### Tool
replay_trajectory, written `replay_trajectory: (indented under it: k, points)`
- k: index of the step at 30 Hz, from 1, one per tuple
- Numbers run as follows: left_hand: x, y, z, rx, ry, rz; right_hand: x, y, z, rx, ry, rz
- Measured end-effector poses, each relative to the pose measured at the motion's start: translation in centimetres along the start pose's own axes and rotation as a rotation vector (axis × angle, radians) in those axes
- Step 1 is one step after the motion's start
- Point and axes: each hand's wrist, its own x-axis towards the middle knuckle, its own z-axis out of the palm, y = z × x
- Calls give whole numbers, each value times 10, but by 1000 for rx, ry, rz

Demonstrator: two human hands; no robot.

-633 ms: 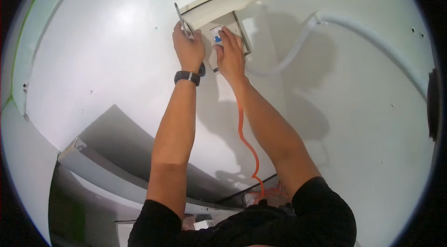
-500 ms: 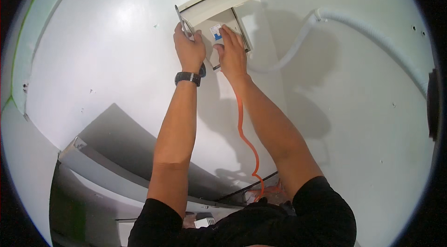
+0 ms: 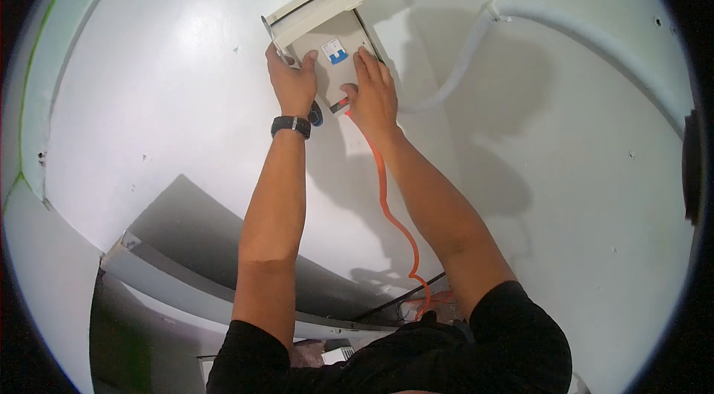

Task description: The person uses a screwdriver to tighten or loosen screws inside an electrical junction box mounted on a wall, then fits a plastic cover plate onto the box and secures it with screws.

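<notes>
Blue-switch breaker: set in the face of the beige box — your hand no longer overlaps it, so its whole front shows and can be reached.
Right hand: shifted to the box's right side, fingers together, thumb apart.
Left hand: stays at the left edge beside a grey rod; you can't tell whether its fingers clamp anything.
Cover: still raised.
</notes>
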Motion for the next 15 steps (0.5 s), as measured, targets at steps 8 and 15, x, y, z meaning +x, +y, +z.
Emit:
replay_trajectory:
  k: [8, 15]
  points:
    - [23, 17, -19, -138, -321, -382, -1, 10, -1, -194, 9, -29]
    - [14, 12, -13, -337, -286, -393, -2, 9, 1, -220, -20, -19]
